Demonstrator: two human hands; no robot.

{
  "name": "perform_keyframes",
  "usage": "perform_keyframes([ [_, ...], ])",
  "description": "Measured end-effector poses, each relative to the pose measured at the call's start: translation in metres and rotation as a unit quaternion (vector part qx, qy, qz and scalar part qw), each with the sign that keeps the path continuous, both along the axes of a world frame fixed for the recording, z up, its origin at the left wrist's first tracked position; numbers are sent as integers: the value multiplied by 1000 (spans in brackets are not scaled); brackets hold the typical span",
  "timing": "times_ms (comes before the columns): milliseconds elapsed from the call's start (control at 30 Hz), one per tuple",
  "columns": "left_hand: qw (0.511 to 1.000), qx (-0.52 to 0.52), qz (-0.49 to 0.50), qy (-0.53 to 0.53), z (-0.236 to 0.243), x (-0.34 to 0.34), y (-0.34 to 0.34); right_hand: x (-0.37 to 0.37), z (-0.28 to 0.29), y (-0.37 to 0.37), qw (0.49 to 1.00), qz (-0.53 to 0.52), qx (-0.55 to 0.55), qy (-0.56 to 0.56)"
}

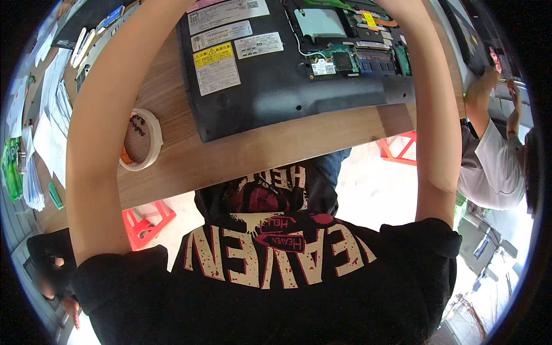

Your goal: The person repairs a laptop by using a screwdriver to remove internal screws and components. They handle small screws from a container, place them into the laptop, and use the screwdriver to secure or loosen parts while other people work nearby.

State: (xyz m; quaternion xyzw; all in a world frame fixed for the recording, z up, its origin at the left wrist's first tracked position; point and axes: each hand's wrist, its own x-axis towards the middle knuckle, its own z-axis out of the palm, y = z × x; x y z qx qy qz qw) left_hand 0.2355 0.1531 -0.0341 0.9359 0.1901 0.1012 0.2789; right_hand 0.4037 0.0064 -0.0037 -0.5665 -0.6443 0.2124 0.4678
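Your black cloth T-shirt [270,310] with large cream lettering is nearest the camera; beyond it, your bare left arm [103,121] and bare right arm [438,121] extend over the brown wood-grain table [247,164]. Both hands lie past the upper edge of view, so you cannot be told whether either grip is wide, narrow or holding something. For careful work on exposed electronics, it would seem best to steady the casing by its plain rim, keep fingers light around the green circuit board [343,62] and thin white cable [298,43], and put no weight on the copper-coloured metal strip [386,22]. Small dark pieces [137,124], probably screws, sit inside the cream ring-shaped tape roll [155,141], which your left arm partly covers in view; lift that arm rather than sweep it. As for position, the black plastic laptop [259,103] lies underside up between your arms, near the table's front edge, its visible part closer to your body than your hands; your right arm crosses above its right end.
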Motion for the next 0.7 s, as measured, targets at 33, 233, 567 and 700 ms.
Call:
perform_keyframes([
  [33, 1000, -3, 4, -1, 0, 0, -2, -1, 1, 0, 1000, -2, 1, -3],
  [233, 999, -20, 40, -18, -3, 0, 1, 11, 4, 11, 1000, 22, -15, -11],
  [567, 996, -18, 30, -78, -11, -9, -4, 18, -1, -4, 1000, 1, -1, 3],
  [700, 996, 44, 43, -65, -12, -5, -3, 21, 7, -3, 999, -4, 23, -24],
])
